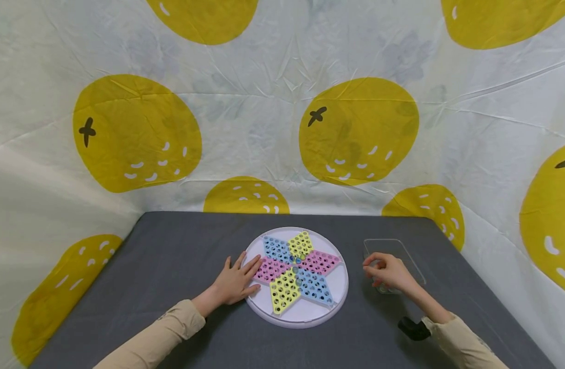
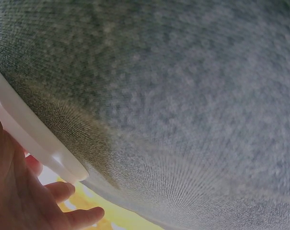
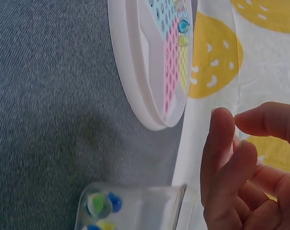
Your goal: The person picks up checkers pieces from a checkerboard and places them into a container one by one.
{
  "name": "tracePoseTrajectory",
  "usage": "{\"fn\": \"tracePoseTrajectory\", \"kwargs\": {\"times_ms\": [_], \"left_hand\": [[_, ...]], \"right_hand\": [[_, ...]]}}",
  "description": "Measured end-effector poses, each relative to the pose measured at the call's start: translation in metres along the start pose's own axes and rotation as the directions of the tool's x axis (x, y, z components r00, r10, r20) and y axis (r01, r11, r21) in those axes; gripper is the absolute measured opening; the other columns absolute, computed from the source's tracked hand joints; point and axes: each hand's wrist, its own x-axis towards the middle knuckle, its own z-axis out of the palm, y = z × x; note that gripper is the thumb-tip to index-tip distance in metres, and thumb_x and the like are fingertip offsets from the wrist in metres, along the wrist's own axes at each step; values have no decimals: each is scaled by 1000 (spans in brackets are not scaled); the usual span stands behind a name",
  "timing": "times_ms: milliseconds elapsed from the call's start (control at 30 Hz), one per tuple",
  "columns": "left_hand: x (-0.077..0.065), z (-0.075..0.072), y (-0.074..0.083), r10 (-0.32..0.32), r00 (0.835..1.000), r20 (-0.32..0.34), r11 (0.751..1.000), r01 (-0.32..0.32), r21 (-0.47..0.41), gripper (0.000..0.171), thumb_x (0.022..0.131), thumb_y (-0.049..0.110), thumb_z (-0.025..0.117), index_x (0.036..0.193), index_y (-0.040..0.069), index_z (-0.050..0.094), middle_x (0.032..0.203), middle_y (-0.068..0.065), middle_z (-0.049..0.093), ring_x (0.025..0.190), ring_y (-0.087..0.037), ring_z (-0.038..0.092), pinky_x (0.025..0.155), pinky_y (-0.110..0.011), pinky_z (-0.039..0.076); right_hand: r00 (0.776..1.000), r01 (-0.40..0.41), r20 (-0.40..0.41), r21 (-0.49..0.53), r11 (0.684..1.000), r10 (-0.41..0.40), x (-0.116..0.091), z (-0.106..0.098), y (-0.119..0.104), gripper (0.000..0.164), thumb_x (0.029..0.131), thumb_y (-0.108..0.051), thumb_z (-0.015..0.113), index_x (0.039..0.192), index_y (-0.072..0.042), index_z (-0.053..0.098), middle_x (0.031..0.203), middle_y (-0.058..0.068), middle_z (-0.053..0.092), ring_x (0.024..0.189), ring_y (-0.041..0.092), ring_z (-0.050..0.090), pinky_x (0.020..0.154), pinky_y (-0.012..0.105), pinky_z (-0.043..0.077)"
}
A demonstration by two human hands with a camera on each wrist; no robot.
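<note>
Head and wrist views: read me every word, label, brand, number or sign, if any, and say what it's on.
None: no readable word, label, brand, number or sign on the round board, the clear box or the patterned backdrop. The dark crosses on the yellow fruit prints look like decoration, not lettering.
</note>
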Motion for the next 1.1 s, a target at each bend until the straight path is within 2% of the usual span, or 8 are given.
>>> {"fn": "tracePoseTrajectory", "kwargs": {"times_ms": [200, 500, 967, 1100], "left_hand": [[1, 2, -1, -3, 1000, 5, 1000, 3, 2, 64, 90, 51, 36, 142, 15, 24, 148, -2, 25, 133, -39, 24, 94, -63, 26], [1, -1, -1, 2, 1000, 6, 1000, -2, -10, 63, 90, 49, 37, 142, 14, 26, 148, -3, 26, 132, -40, 24, 95, -63, 26], [0, 1, -1, -3, 1000, 9, 1000, 4, -11, 65, 89, 51, 37, 142, 15, 25, 148, -2, 25, 133, -39, 23, 95, -63, 26], [0, 1, -1, -6, 1000, 10, 1000, 6, 0, 64, 90, 51, 36, 142, 16, 24, 148, -1, 25, 133, -39, 23, 95, -63, 26]], "right_hand": [[999, 38, 19, 9, 999, -38, 3, 8, -4, 22, 84, -17, 59, 98, 0, 60, 69, 16, 62, 52, 27, 61, 39, 25, 40], [998, 52, 39, -36, 998, -51, 11, 24, -8, 21, 82, -17, 60, 95, -1, 61, 66, 14, 63, 51, 26, 61, 39, 28, 40], [995, 53, 87, -12, 999, -52, 20, 46, -17, 15, 81, -14, 60, 92, -3, 60, 64, 11, 64, 51, 25, 61, 41, 26, 42], [995, 50, 91, -13, 999, -49, 24, 54, -20, 14, 81, -14, 60, 90, -4, 60, 63, 8, 64, 49, 21, 61, 41, 27, 43]]}}
